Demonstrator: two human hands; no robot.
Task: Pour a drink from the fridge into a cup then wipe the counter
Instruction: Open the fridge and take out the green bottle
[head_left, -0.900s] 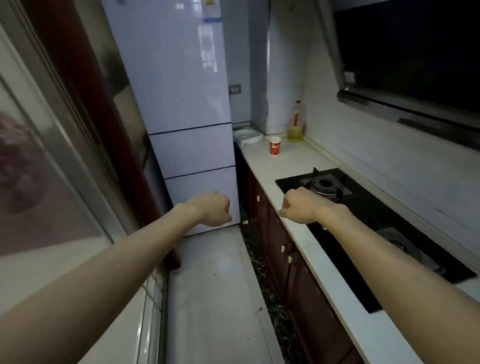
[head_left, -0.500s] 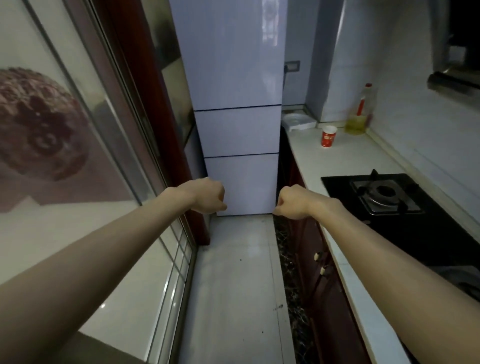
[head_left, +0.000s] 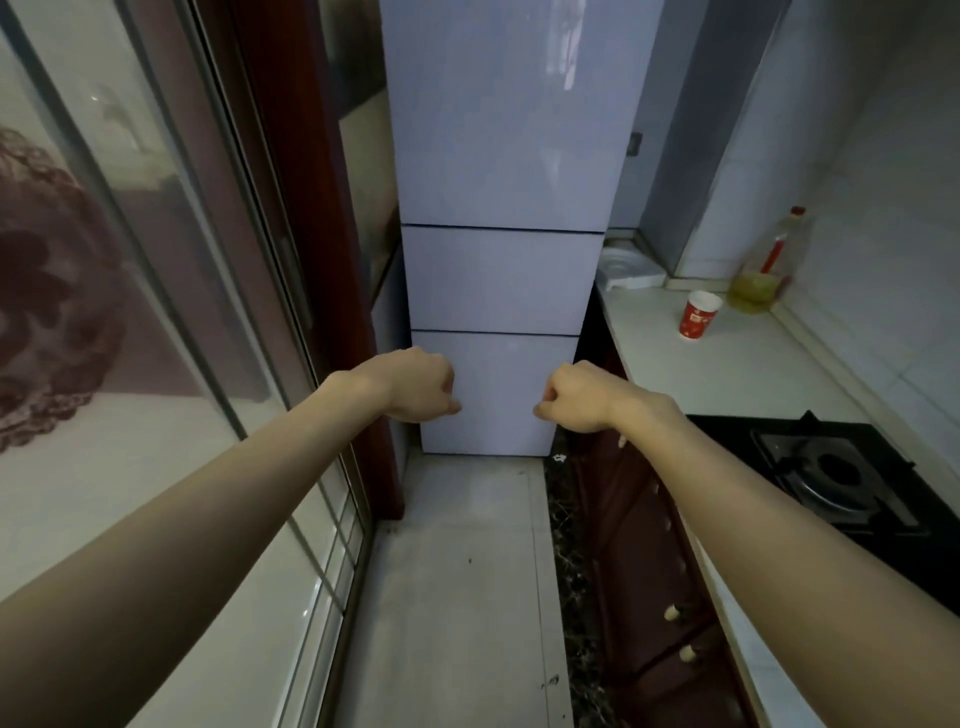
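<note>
A tall pale fridge (head_left: 504, 171) with three closed doors stands straight ahead at the end of the narrow kitchen. To its right, a red paper cup (head_left: 698, 315) stands upright on the white counter (head_left: 727, 374). Both my arms reach forward in front of the fridge's lowest door. My left hand (head_left: 415, 384) and my right hand (head_left: 576, 397) are curled into fists and hold nothing, a short gap between them. Neither hand touches the fridge or the cup.
A bottle of yellow oil (head_left: 763, 270) stands in the counter's back corner, a white tray (head_left: 626, 267) beside the fridge. A black gas hob (head_left: 831, 473) is set into the counter on the right. Dark red cabinets (head_left: 639, 519) run below; a glass sliding door (head_left: 156, 312) lines the left.
The view has turned left and closed in on the fridge, which now sits centred ahead. Both fists stay curled and empty, now in front of the lowest fridge door.
</note>
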